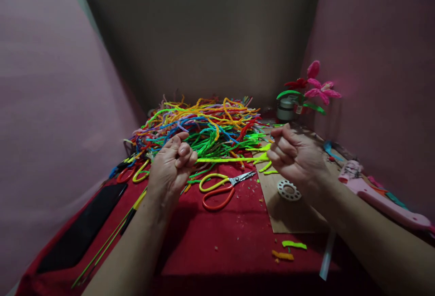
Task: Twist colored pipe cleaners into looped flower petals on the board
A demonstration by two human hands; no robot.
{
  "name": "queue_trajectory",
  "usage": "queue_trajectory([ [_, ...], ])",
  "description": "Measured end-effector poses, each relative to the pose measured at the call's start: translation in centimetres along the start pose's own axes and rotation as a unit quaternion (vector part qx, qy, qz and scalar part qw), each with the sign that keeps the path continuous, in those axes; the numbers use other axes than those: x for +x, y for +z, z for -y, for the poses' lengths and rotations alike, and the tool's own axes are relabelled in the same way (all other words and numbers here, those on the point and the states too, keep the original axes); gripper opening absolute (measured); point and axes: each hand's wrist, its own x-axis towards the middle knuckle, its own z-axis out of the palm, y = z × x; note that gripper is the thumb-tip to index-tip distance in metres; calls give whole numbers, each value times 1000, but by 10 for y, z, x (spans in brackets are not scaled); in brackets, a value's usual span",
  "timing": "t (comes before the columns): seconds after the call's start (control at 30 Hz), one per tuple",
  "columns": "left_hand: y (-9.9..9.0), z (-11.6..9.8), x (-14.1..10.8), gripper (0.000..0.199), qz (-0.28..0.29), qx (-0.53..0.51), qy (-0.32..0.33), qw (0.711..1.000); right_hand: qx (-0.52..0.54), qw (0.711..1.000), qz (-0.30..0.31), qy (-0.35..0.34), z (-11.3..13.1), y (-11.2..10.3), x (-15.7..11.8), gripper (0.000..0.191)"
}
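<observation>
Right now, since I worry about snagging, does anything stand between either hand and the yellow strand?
Nothing visible does: the yellow strand runs straight between the closed left hand and right hand, apparently gripped by both. The scissors lie on the cloth on its near side; the pile lies beyond.

Dim in here: pinkish wall (50, 83) left, another pinkish wall (377, 60) right, dark grey backdrop (204, 33) behind a red-covered table (210, 241).

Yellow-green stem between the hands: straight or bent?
Straight: the yellow-green stem runs in a near-level line, no visible sag, from the left hand to the right hand.
</observation>
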Motion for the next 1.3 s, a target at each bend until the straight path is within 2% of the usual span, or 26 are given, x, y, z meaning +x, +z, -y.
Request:
queue_trajectory([
  [0.17,6,5,-3,17,41,-14,-88,995,3,990,102,100,-13,8,-8,23],
  [0.23,7,8,-4,16,71,-13,-85,994,-8,986,127,106,-19,8,-10,15],
  [0.3,8,11,-6,13,93,7,-76,993,-42,983,137,112,-24,6,-11,15],
  [0.43,13,15,-16,11,130,66,-107,983,-122,969,161,139,-30,4,-13,25],
  [0.6,27,18,-29,22,140,88,-159,973,-172,961,178,124,-37,7,-19,20],
  [0.7,32,24,-32,32,151,123,-197,961,-205,953,175,135,-40,9,-22,20],
  [0.77,33,29,-33,31,152,158,-211,953,-228,946,176,146,-42,9,-23,24],
  [0.9,32,36,-33,24,130,192,-194,953,-247,938,192,148,-43,8,-23,27],
  [0.97,31,36,-31,21,114,170,-174,963,-252,939,197,129,-43,8,-23,21],
  [1.07,30,31,-25,13,84,99,-101,986,-283,937,179,98,-42,9,-23,13],
  [1.17,27,26,-19,8,64,42,-45,996,-335,923,170,80,-43,11,-23,19],
  [1.3,25,25,-18,8,55,29,-46,997,-405,898,159,70,-48,12,-24,28],
])
